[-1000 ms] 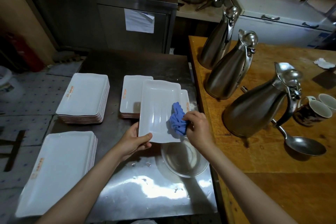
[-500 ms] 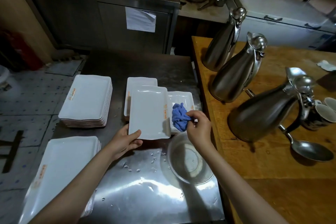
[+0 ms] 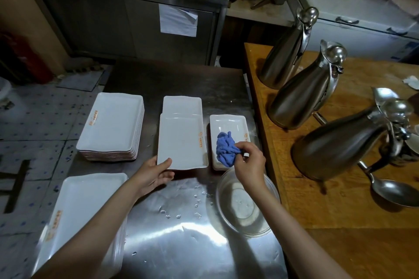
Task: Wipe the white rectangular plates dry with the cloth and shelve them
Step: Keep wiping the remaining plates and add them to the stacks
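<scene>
While your left hand [image 3: 154, 173] grips the near corner of a white rectangular plate [image 3: 181, 142] lying over a short stack [image 3: 182, 104] on the steel table [image 3: 181, 244], your right hand [image 3: 248, 163] pinches a bunched blue cloth [image 3: 224, 148] above a smaller plate stack [image 3: 229, 123], beside a clear bowl [image 3: 246, 205]; two taller stacks [image 3: 112, 123] sit left

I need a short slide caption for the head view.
Left hand sets white plate down; right hand grips blue cloth.
</scene>
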